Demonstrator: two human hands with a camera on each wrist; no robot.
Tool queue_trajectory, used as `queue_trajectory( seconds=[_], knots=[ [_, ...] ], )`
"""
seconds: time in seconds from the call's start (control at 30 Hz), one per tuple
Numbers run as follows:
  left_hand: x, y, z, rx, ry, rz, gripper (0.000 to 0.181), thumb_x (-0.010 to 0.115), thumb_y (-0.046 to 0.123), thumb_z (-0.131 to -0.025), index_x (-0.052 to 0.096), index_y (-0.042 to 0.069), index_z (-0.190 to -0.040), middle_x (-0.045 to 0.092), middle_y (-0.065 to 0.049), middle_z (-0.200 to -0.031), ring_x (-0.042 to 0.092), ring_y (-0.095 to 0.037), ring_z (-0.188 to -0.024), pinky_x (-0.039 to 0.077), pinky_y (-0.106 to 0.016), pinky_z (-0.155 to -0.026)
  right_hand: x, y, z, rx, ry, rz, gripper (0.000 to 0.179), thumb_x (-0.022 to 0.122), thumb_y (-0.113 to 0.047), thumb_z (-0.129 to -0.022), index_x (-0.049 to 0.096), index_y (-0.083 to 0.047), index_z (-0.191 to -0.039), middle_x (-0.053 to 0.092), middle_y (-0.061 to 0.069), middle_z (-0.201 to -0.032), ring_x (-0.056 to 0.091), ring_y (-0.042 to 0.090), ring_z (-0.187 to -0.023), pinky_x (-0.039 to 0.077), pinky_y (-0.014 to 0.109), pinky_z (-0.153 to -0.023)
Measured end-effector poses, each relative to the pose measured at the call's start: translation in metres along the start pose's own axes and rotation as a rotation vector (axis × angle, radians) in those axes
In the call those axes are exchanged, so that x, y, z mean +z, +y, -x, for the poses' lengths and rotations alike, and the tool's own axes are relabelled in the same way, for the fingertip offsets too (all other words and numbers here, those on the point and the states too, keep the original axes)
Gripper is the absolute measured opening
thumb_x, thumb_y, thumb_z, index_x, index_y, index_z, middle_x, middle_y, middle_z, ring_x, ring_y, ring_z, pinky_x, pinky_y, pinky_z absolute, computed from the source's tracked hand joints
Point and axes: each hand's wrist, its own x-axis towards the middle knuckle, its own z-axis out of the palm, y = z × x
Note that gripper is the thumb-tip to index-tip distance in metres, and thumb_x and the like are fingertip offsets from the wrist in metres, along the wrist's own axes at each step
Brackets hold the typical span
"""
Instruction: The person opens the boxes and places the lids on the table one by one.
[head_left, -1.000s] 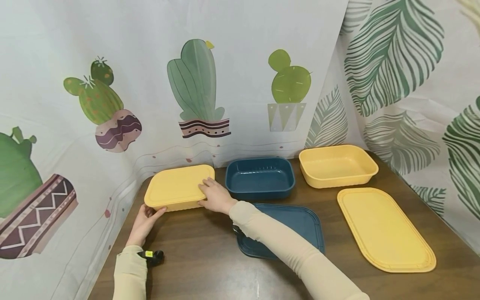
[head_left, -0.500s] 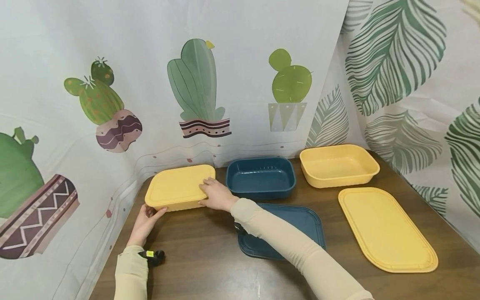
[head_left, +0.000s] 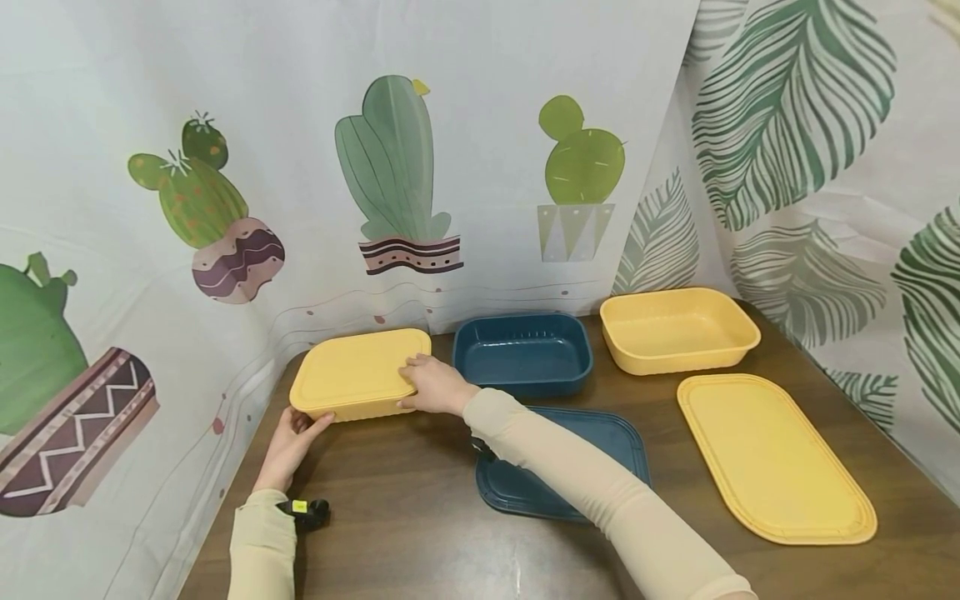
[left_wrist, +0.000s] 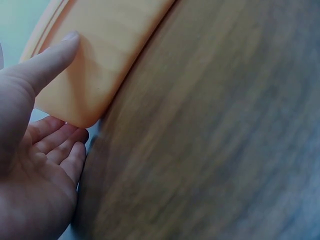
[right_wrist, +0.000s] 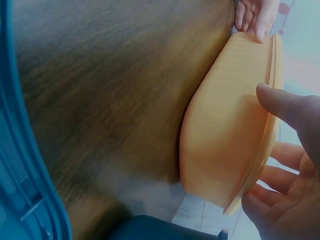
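A yellow food container [head_left: 375,408] stands at the back left of the table, its yellow lid [head_left: 352,367] lying over the top. At its front left corner, my left hand [head_left: 288,446] has the thumb on the front wall and the fingers round the end. My right hand [head_left: 438,386] grips the right end, thumb on the front wall and fingers at the lid's edge. In the right wrist view, the container's long wall [right_wrist: 220,115] runs between both hands. The left wrist view shows the left fingers [left_wrist: 55,137] against the end wall.
To the right stand a dark blue container [head_left: 521,387] and another yellow container [head_left: 678,360], both without lids on. A blue lid [head_left: 600,446] lies partly under my right sleeve [head_left: 585,492]. Another yellow lid [head_left: 776,458] lies at the table's right side. A printed curtain hangs behind.
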Motion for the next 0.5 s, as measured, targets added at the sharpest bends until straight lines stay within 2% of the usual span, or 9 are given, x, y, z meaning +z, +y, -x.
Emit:
queue_trajectory(
  seconds=[0.27,0.5],
  knots=[
    [-0.0006,-0.0049,-0.0017,0.001,0.008,-0.012,0.099,0.075,0.037,-0.092,0.011,-0.003,-0.156,0.022,-0.027,-0.160,0.019,-0.039,-0.150,0.020,-0.051,-0.120,-0.0011,-0.0023,0.0019,0.007,-0.023,0.009,0.060,0.068,-0.045,-0.095,0.058,-0.010,-0.143,0.048,0.011,-0.152,0.038,0.027,-0.145,0.031,0.033,-0.117],
    [0.0009,-0.0058,-0.0039,0.008,0.019,-0.023,0.098,0.075,0.038,-0.092,0.013,-0.004,-0.156,0.022,-0.029,-0.160,0.019,-0.042,-0.150,0.020,-0.054,-0.120,-0.0045,-0.0028,0.0026,0.001,-0.004,0.011,0.059,0.066,-0.045,-0.096,0.058,-0.010,-0.143,0.049,0.011,-0.151,0.040,0.026,-0.143,0.033,0.033,-0.116]
  ],
)
